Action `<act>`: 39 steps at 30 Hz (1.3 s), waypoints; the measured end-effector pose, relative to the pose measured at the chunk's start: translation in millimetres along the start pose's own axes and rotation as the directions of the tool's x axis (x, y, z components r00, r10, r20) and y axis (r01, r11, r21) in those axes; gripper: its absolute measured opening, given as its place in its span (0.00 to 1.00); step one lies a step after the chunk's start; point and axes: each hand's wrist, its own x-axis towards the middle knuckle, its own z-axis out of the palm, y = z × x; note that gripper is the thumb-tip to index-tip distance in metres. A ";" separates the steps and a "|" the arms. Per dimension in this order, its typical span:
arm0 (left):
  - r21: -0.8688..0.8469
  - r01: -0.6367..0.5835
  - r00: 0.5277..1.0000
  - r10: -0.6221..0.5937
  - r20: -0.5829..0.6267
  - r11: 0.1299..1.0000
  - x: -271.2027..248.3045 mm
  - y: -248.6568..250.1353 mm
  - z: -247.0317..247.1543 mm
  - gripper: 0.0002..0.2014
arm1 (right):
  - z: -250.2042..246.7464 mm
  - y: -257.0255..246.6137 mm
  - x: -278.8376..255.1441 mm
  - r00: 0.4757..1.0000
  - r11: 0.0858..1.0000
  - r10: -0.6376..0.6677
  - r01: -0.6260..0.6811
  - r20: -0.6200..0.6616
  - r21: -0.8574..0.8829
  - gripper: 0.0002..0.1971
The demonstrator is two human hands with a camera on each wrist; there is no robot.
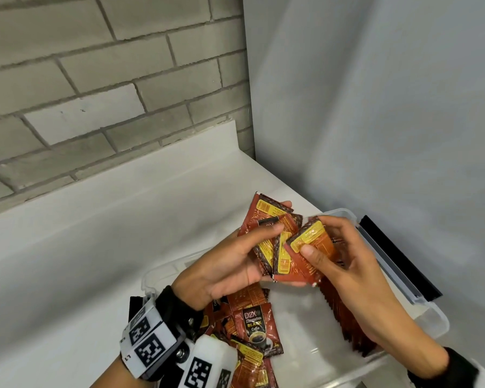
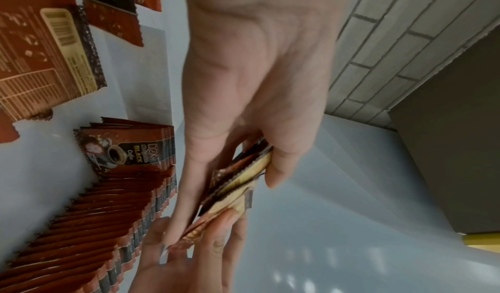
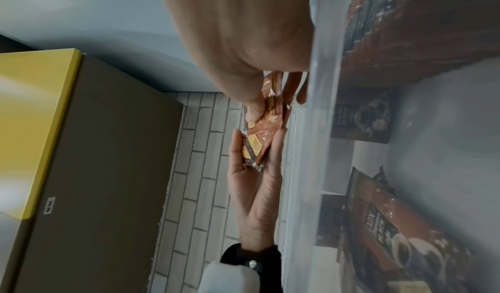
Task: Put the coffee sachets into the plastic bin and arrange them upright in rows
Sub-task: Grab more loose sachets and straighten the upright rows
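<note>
Loose coffee sachet [image 1: 256, 326] lying face up in plastic bin [image 1: 381, 247]: front reads "D2X", then blurred word, then "BLACK", "Coffee"; small mark at lower corner, perhaps "2g", not sure

Front sachet of upright row [image 2: 119, 152], left wrist view: same print "D2X", "BLACK", "Coffee", turned sideways

Yellow panels on back of sachets: fine print, too small to read

Small white sticker [image 3: 51, 205] on yellow-edged box [image 3: 40, 126], right wrist view: dark characters, not legible

Black-white square code markers [image 1: 149, 345] on wrist band: pattern only, single "5" at edge

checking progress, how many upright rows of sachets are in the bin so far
1: one row along the right wall of the bin, under the right hand; it may hide more.
</note>
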 end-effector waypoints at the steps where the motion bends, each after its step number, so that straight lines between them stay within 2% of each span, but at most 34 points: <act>1: -0.002 -0.018 0.999 0.018 -0.027 1.000 0.1 0.8 0.5 0.19 | -0.2 -0.1 -0.4 1.000 0.999 -0.014 0.015 0.017 -0.052 0.20; 3: 0.016 -0.032 0.995 0.034 -0.095 0.999 0.3 1.4 1.6 0.23 | 0.1 -0.6 -1.2 0.997 0.989 -0.017 0.028 0.073 -0.144 0.23; 5: 0.049 -0.028 0.987 0.036 -0.157 0.998 0.5 0.6 2.8 0.22 | 1.3 -2.0 -1.6 0.993 0.981 -0.010 0.033 0.121 -0.192 0.27; 7: 0.076 -0.030 0.981 0.044 -0.186 0.997 0.1 -0.6 3.5 0.22 | 3.0 -2.0 -1.7 0.995 0.986 0.018 -0.001 0.101 -0.169 0.34; 9: 0.081 -0.058 0.978 0.073 -0.194 0.995 0.2 -1.3 2.7 0.24 | 3.2 0.2 -0.4 0.995 0.992 0.094 -0.091 0.027 -0.091 0.41; 11: 0.064 -0.099 0.974 0.109 -0.199 0.993 -0.5 0.0 2.3 0.25 | 3.2 1.1 1.4 0.982 0.982 0.191 -0.191 -0.014 0.009 0.39; 13: 0.064 -0.132 0.971 0.142 -0.192 0.989 -1.0 0.2 2.6 0.24 | 2.2 1.7 2.9 0.969 0.966 0.247 -0.246 0.002 0.080 0.33; 18: 0.098 -0.171 0.963 0.187 -0.193 0.980 -2.2 -0.5 4.4 0.22 | 1.2 -1.1 2.7 0.964 0.955 0.265 -0.266 0.027 0.134 0.24; 20: 0.092 -0.169 0.968 0.183 -0.172 0.981 -2.6 -0.1 5.0 0.22 | 0.3 -1.8 2.8 0.963 0.955 0.268 -0.267 0.015 0.127 0.24; 22: 0.027 -0.167 0.973 0.169 -0.158 0.986 -3.0 1.3 7.0 0.26 | 0.5 -0.4 3.9 0.962 0.954 0.272 -0.269 -0.004 0.134 0.27; 24: -0.065 -0.155 0.971 0.140 -0.192 0.986 -2.4 2.2 8.2 0.22 | 0.2 1.9 4.9 0.958 0.949 0.285 -0.278 -0.027 0.150 0.29; 26: -0.026 -0.160 0.962 0.150 -0.227 0.987 -1.4 0.6 6.7 0.18 | 0.2 3.3 5.2 0.956 0.948 0.290 -0.281 -0.036 0.151 0.29; 30: 0.140 -0.134 0.958 0.164 -0.233 0.981 -1.0 -3.4 4.6 0.20 | 0.3 1.7 4.7 0.952 0.945 0.302 -0.292 -0.049 0.149 0.28; 34: 0.160 -0.142 0.955 0.178 -0.238 0.977 -0.5 -3.0 3.8 0.25 | -0.7 -0.1 5.9 0.945 0.932 0.323 -0.308 -0.048 0.191 0.33; 39: 0.167 -0.109 0.956 0.149 -0.254 0.980 1.3 -5.9 6.0 0.28 | 1.8 -3.4 3.1 0.935 0.913 0.350 -0.354 0.057 0.204 0.30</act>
